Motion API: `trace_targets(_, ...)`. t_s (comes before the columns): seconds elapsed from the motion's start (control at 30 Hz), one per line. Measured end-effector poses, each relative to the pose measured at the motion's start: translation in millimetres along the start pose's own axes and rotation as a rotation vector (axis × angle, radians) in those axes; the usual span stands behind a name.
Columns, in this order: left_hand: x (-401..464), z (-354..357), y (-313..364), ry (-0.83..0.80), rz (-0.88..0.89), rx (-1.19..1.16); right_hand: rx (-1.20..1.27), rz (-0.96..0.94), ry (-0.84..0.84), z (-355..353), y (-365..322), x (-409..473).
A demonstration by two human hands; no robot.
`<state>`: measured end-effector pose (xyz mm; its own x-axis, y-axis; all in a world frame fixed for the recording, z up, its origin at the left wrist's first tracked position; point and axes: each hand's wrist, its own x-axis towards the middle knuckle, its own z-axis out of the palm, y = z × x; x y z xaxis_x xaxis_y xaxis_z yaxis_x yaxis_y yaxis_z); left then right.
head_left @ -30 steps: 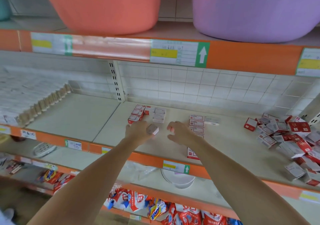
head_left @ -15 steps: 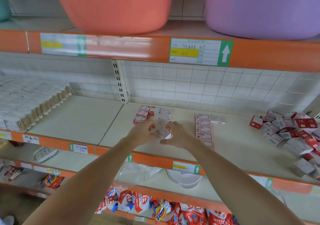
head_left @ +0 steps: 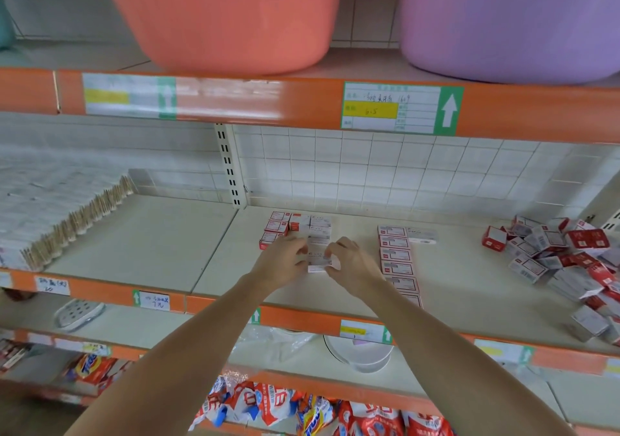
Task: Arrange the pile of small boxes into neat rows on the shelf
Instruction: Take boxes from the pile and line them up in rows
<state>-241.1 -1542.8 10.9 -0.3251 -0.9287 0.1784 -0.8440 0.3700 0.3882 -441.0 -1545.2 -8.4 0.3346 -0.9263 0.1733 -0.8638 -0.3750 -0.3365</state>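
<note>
Smooth cream shelf point(head_left: 335, 288) boards are edged in orange. One small rectangular cardboard box point(head_left: 318, 263) is pinched between left hand point(head_left: 285, 261) and right hand point(head_left: 352, 264); a jumbled pile point(head_left: 567, 261) lies at three o'clock.

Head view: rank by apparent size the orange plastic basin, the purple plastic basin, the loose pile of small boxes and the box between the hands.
1-2. Orange plastic basin and purple plastic basin: both cropped, too close to rank.
3. Loose pile of small boxes.
4. Box between the hands.

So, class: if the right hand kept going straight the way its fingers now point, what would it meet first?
The right hand points left and slightly back, pinching a small box. Next in line is probably the left hand on the box's other side; depth is unclear.
</note>
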Motion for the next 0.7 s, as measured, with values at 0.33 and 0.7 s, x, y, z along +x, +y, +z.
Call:
trace_targets(0.33,8.2,-2.8,-1.7,0.017,-0.016,0.113,0.008,-0.012,0.147,17.1,-13.9,9.6)
trace_targets(0.7,8.0,-7.0,-10.4,0.024,0.031,0.113,-0.010,0.059,0.096,17.1,-21.3,30.8)
